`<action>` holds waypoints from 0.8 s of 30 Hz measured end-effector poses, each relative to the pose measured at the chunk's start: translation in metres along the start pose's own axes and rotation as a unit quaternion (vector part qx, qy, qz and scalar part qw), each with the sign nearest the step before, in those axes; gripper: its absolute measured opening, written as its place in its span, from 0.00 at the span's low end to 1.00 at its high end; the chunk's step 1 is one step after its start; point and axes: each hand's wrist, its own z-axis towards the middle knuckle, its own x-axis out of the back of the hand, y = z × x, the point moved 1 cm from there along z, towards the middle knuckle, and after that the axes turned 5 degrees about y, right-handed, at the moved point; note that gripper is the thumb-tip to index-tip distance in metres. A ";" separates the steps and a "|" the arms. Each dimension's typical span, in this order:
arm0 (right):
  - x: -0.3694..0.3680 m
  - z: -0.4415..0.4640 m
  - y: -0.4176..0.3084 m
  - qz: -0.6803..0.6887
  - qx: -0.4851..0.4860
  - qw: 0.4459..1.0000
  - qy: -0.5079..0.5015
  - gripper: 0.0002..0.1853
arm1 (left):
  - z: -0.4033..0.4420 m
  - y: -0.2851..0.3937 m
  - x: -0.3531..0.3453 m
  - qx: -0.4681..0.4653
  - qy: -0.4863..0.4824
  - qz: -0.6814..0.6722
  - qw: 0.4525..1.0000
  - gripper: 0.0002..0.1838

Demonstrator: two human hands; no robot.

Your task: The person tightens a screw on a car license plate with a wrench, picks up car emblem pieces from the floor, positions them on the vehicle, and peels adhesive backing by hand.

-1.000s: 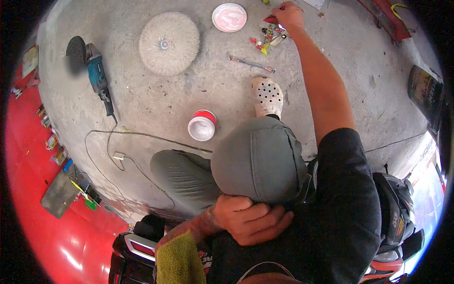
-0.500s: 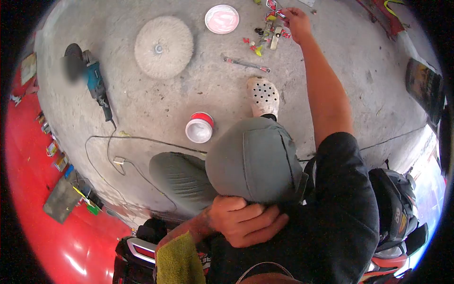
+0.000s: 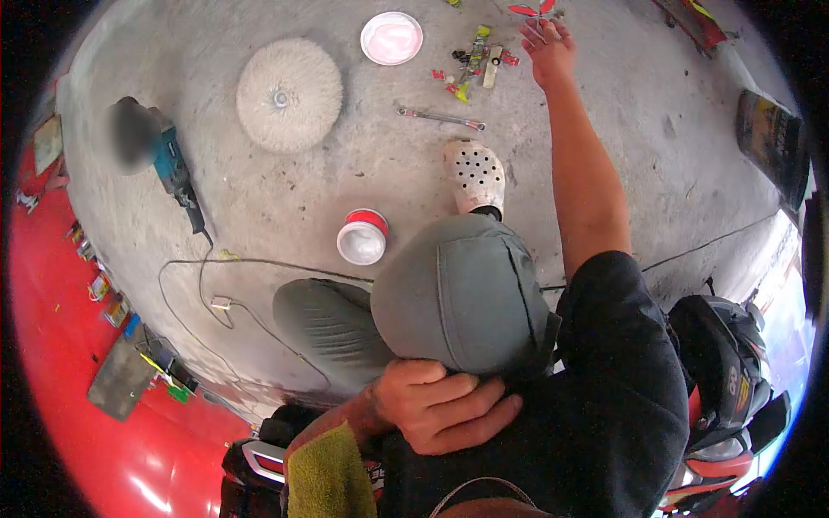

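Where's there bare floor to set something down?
Open concrete, lightly specked, lies between the fluffy pad and the red-white tub; another patch between the right arm and the dark object far right. It's crowded beyond the wrench, where small parts lie scattered.

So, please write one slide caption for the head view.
Right hand outstretched at a red piece, left hand near the knee.
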 end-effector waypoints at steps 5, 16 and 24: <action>0.009 -0.045 -0.023 -0.036 -0.011 0.999 0.007 0.11 | -0.002 -0.002 -0.002 0.034 0.026 -0.018 0.999 0.18; -0.130 -0.311 -0.248 -0.124 -0.076 0.971 -0.189 0.11 | 0.028 0.022 0.028 0.306 0.143 -0.219 0.915 0.17; -0.244 -0.514 -0.386 -0.249 -0.113 0.893 -0.358 0.12 | 0.044 0.194 0.195 0.420 0.283 -0.426 0.750 0.26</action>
